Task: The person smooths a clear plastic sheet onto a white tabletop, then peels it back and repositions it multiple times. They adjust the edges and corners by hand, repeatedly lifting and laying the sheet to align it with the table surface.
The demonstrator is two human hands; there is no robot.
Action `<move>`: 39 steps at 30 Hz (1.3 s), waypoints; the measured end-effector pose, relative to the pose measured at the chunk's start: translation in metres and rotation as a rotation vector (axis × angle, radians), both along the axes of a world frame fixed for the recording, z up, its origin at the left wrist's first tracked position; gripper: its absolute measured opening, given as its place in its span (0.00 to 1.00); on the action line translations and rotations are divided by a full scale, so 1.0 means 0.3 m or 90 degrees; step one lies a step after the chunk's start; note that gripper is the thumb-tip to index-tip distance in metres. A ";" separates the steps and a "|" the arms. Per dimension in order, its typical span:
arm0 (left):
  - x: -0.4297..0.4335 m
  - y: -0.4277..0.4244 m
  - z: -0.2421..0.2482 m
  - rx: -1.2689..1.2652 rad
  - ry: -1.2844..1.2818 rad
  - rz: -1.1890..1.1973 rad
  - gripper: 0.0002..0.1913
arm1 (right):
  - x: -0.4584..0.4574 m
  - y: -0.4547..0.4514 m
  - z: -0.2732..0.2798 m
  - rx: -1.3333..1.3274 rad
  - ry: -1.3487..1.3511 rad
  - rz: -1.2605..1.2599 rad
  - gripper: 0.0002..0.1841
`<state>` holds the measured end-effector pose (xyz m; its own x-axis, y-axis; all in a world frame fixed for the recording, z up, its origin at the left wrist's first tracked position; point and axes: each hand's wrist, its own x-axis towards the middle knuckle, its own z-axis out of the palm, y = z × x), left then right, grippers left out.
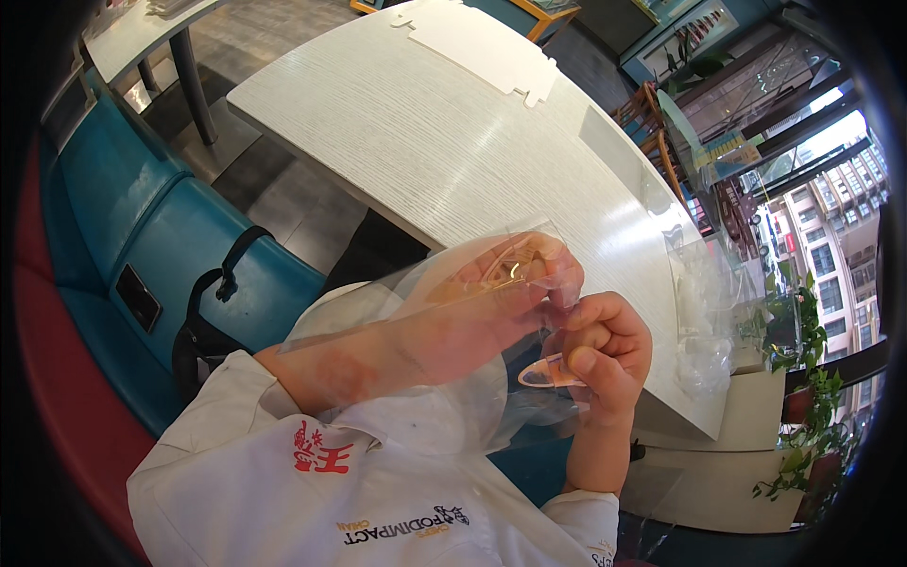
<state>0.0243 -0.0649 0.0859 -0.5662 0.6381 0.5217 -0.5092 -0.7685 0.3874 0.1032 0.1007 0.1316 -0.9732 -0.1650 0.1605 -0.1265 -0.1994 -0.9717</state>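
Clear plastic film (pixel 453 319), perhaps a bag, spreads over my left forearm. My left hand (pixel 528 273) shows through it, fingers curled and fingertips pinching the film. Close by on the right, my right hand (pixel 609 347) has its index fingertip at the same gathered plastic. Between its thumb and curled fingers it holds a small flat orange item with a rounded, pale-rimmed end (pixel 542 373); what it is, I cannot tell. Both hands are raised in front of the white jacket (pixel 425 489), near the edge of the white table (pixel 439 149).
A flat white cut-out board (pixel 482 49) lies at the table's far side. More clear plastic (pixel 701 319) lies along its right side. On the teal bench at left are a phone (pixel 138 298) and a black strapped bag (pixel 195 340). Potted plants (pixel 808 425) stand at right.
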 end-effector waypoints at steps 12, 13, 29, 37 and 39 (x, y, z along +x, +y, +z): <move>-0.004 0.007 0.008 -0.094 -0.030 0.042 0.11 | -0.003 -0.003 -0.001 -0.021 0.005 0.025 0.18; -0.003 0.005 0.011 -0.101 -0.035 0.032 0.11 | -0.004 -0.003 -0.003 -0.025 0.006 0.026 0.18; 0.031 -0.001 0.014 -0.141 -0.014 0.003 0.20 | -0.119 -0.017 0.172 0.367 0.117 -0.034 0.12; 0.009 -0.006 0.004 -0.125 -0.007 0.020 0.15 | -0.139 -0.059 0.168 0.372 0.138 -0.038 0.04; 0.009 -0.006 0.002 -0.140 -0.025 0.031 0.14 | -0.137 -0.048 0.157 0.353 0.127 -0.039 0.03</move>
